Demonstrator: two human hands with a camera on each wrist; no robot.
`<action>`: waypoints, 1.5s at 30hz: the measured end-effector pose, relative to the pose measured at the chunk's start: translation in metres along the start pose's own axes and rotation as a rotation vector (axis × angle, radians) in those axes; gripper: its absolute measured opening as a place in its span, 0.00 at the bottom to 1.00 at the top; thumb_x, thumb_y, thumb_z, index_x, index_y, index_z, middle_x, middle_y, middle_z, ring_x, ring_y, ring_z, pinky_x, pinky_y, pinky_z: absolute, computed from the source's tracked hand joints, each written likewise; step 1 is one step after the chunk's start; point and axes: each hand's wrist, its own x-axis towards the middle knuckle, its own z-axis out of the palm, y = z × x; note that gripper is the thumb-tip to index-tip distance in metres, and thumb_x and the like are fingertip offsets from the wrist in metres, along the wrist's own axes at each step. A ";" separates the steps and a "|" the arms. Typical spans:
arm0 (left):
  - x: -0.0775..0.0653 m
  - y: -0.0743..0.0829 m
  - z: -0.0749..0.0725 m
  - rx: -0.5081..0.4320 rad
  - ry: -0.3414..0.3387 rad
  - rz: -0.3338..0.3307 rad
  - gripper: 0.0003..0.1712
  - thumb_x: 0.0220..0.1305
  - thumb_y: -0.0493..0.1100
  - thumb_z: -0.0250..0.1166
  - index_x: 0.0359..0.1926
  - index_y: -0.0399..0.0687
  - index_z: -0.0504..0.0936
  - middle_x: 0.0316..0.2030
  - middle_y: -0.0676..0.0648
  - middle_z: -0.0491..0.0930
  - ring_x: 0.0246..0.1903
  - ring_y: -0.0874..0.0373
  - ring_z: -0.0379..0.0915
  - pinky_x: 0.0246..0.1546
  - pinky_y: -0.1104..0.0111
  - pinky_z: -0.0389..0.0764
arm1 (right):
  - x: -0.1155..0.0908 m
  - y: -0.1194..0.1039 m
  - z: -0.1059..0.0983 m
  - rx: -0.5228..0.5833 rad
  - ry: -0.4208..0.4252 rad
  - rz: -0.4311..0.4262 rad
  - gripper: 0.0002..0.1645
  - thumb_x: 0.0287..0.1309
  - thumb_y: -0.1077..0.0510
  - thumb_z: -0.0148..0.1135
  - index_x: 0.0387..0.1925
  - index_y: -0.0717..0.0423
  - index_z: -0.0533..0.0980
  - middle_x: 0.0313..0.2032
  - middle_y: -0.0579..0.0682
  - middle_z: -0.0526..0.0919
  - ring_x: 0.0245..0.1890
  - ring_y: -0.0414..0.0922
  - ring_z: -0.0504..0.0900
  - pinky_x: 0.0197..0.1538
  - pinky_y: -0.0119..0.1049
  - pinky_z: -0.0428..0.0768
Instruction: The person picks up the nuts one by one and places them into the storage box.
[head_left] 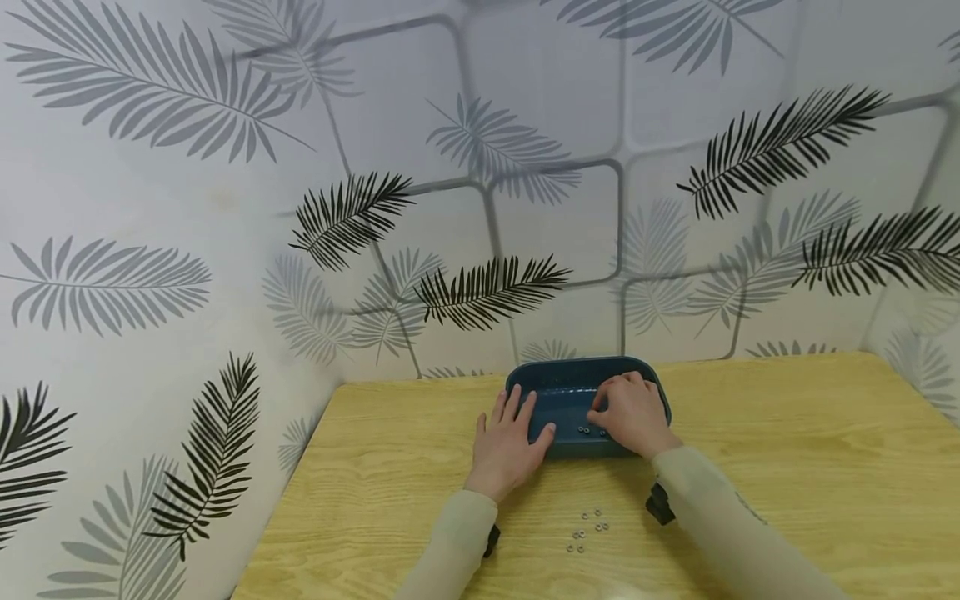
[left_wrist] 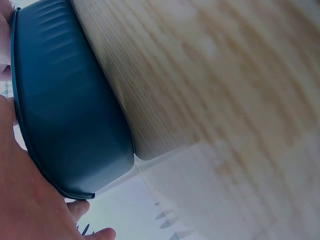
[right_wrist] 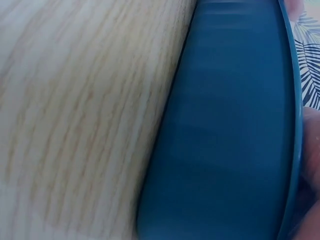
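Leaf-patterned wallpaper backs the table. Fingers spread, the left hand touches the blue tray. Inside, small rings lie just beside the right hand's bent fingers; whether these hold anything, I cannot tell.

The right hand shows only in part, just beyond the rim of a blue basin; I can't say whether it touches. The basin's outer wall stands between the hand and the wood-grained tabletop. Farther along the rim from the hand are a leaf-patterned backdrop and a blurred patch of skin.
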 end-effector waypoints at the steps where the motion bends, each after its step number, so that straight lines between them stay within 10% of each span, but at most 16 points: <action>1: 0.000 0.000 0.000 -0.001 0.001 0.000 0.39 0.73 0.69 0.42 0.77 0.58 0.55 0.77 0.49 0.47 0.75 0.50 0.39 0.68 0.42 0.51 | 0.000 0.000 0.000 -0.004 -0.012 0.001 0.07 0.55 0.49 0.73 0.27 0.46 0.84 0.52 0.58 0.81 0.59 0.62 0.67 0.61 0.65 0.61; 45: 0.001 0.002 -0.001 0.036 -0.019 -0.012 0.40 0.72 0.69 0.41 0.78 0.60 0.54 0.77 0.50 0.46 0.76 0.51 0.37 0.68 0.43 0.50 | -0.039 0.002 -0.015 0.120 0.105 -0.138 0.20 0.57 0.47 0.70 0.47 0.54 0.84 0.59 0.59 0.75 0.63 0.63 0.64 0.60 0.67 0.58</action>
